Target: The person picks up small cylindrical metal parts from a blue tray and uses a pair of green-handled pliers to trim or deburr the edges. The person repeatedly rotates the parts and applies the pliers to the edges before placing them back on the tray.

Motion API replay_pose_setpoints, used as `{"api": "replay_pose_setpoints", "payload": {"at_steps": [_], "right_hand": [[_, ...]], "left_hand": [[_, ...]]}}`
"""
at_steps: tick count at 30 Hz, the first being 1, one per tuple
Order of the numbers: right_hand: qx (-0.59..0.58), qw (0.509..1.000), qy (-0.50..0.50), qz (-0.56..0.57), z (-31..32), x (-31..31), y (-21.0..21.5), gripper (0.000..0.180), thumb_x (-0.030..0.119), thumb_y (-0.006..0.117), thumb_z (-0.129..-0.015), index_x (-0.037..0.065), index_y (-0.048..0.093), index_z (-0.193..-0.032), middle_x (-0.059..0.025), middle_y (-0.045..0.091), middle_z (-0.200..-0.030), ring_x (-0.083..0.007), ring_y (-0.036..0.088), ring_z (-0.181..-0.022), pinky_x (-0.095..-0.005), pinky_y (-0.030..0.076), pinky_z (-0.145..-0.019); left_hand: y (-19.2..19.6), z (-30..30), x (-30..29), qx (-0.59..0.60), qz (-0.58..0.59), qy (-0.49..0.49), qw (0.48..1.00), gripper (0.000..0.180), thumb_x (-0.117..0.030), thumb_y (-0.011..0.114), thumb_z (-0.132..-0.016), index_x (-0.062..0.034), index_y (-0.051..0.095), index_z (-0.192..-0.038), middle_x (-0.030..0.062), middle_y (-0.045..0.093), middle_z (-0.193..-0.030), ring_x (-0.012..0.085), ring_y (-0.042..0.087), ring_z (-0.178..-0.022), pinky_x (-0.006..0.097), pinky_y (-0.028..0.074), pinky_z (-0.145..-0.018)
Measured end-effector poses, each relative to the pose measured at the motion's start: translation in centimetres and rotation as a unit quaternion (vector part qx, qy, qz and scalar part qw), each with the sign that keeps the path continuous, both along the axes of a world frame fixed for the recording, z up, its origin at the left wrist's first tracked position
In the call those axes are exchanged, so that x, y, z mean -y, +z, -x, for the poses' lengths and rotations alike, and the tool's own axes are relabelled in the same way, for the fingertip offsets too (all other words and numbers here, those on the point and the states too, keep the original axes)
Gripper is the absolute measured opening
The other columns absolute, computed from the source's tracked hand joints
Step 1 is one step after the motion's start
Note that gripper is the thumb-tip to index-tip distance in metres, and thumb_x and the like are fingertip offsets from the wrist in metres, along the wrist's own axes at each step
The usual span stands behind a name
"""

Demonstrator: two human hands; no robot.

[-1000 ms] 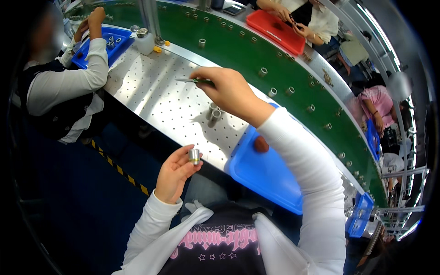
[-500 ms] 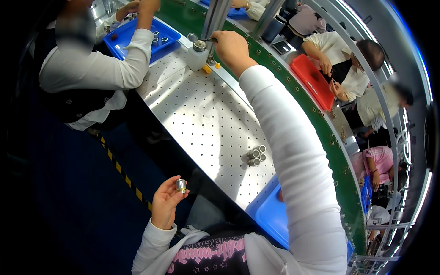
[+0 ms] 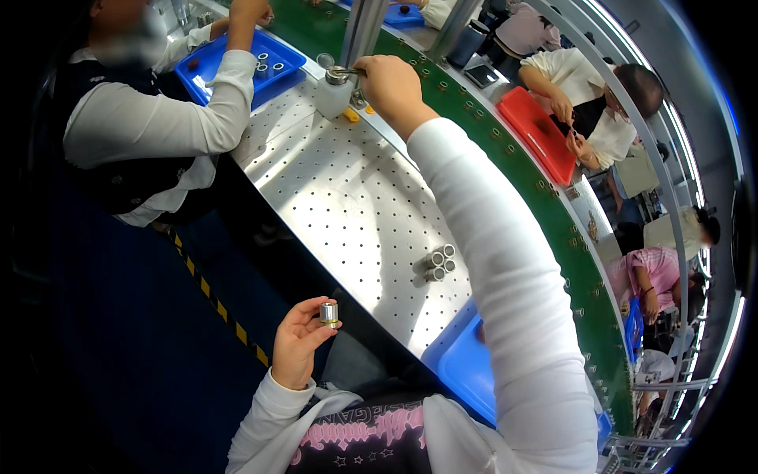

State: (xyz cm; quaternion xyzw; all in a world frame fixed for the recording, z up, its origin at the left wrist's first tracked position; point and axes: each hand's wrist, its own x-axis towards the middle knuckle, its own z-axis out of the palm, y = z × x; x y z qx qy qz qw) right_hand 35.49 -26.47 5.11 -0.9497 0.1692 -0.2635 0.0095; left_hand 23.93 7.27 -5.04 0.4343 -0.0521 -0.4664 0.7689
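Note:
My left hand (image 3: 296, 347) is raised near my lap, below the table edge, and pinches a small metal cylinder (image 3: 328, 314) between thumb and fingers. My right arm stretches far forward; my right hand (image 3: 389, 85) holds a thin metal tool (image 3: 345, 72) whose tip rests on the top of a small white bottle (image 3: 333, 91) standing at the far end of the perforated metal table (image 3: 347, 205). A cluster of several small metal cylinders (image 3: 437, 264) stands on the table near my right elbow.
A blue tray (image 3: 466, 367) lies at the table's near end under my right arm. A person in white sleeves on the left reaches into a blue tray with metal rings (image 3: 253, 59). A green conveyor (image 3: 505, 158) with a red tray (image 3: 541, 134) curves behind; other people work beyond it.
My right hand has reached from the middle of the table out to the white bottle at the far end. My left hand has kept hold of its cylinder and stayed low.

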Motion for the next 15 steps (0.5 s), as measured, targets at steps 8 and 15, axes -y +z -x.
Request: {"api": "replay_pose_setpoints", "payload": {"at_steps": [8, 15], "right_hand": [[0.001, 0.972, 0.092, -0.216, 20.6, -7.2, -0.2, 0.014, 0.012, 0.060, -0.075, 0.006, 0.065, -0.085, -0.0135, 0.062, -0.076, -0.0311, 0.058, -0.071, -0.0375, 0.046, -0.064], [-0.045, 0.952, -0.054, -0.298, 41.4, -11.9, 0.5, 0.015, 0.008, 0.059, -0.076, 0.007, 0.063, -0.090, -0.0093, 0.060, -0.072, -0.0273, 0.055, -0.063, -0.0344, 0.041, -0.058]], "left_hand": [[1.8, 4.9, 2.4, 0.036, 0.037, -0.109, 0.993, 0.040, 0.009, 0.055, -0.072, 0.0011, 0.049, -0.111, 0.0122, 0.055, -0.108, 0.0174, 0.058, -0.086, 0.027, 0.048, -0.078], [4.6, 12.3, 6.6, 0.052, 0.047, -0.232, 0.970, 0.042, 0.008, 0.057, -0.076, 0.0013, 0.047, -0.116, 0.0120, 0.055, -0.110, 0.0176, 0.058, -0.090, 0.026, 0.047, -0.076]]}}
